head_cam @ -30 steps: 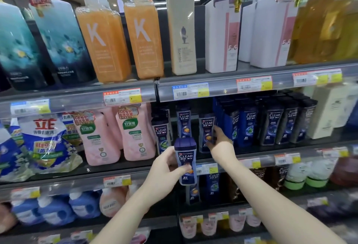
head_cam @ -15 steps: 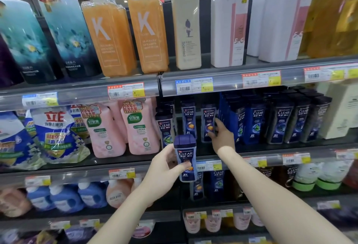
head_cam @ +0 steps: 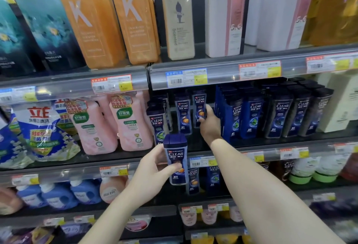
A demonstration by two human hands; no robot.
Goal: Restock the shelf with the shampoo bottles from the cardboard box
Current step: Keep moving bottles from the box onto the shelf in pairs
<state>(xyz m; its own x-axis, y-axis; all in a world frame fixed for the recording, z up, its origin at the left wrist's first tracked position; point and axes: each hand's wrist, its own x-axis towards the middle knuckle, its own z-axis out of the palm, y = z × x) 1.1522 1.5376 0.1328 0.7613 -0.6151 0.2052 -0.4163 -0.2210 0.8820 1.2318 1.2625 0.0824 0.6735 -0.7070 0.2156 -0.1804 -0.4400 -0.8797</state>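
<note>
My left hand (head_cam: 153,168) holds a dark blue CLEAR shampoo bottle (head_cam: 175,158) upright in front of the middle shelf's edge (head_cam: 232,152). My right hand (head_cam: 210,125) reaches into the middle shelf and grips another CLEAR bottle (head_cam: 199,106) with an orange mark on its label. That bottle stands beside a matching one (head_cam: 183,115) and a green-marked one (head_cam: 157,121). To the right, rows of blue and black CLEAR bottles (head_cam: 271,112) fill the shelf. The cardboard box is not in view.
Pink bottles (head_cam: 131,125) and blue refill bags (head_cam: 38,133) stand left on the middle shelf. Large orange (head_cam: 133,19), teal, cream and white bottles line the top shelf. Below are blue jugs (head_cam: 58,195) and more CLEAR bottles (head_cam: 193,179). Price tags run along every shelf edge.
The view has tilted down and moved closer to the shelf. My right hand stays on the bottle in the shelf; my left hand keeps its bottle in front.
</note>
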